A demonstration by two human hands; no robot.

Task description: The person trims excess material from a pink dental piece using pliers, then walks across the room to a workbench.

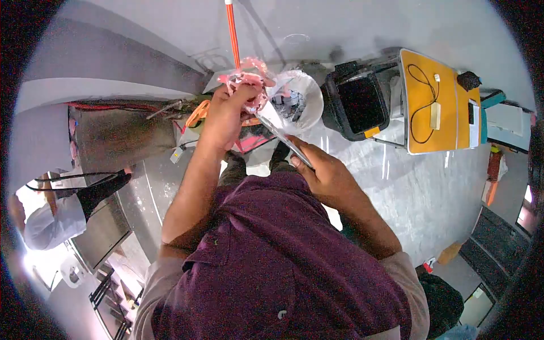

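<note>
My left hand [229, 110] is closed around a crumpled pink-and-white cloth or plastic wad [255, 85], raised in front of me. In my right hand [326, 170] is a thin, flat, silvery object [283, 140], seen nearly edge-on. Its far end reaches up close to the pink wad; whether they touch I cannot tell. Just beyond both hands stands a white bin [312, 105] with dark and pale bits inside. An orange pole [232, 34] rises behind the wad, its lower end hidden.
Right of the bin are a black open container [362, 105] and a yellow-topped table [447, 62] with a cable [415, 113]. Orange-handled items [196, 115] lie left of my left arm. Another person in a white top [56, 224] is at the far left.
</note>
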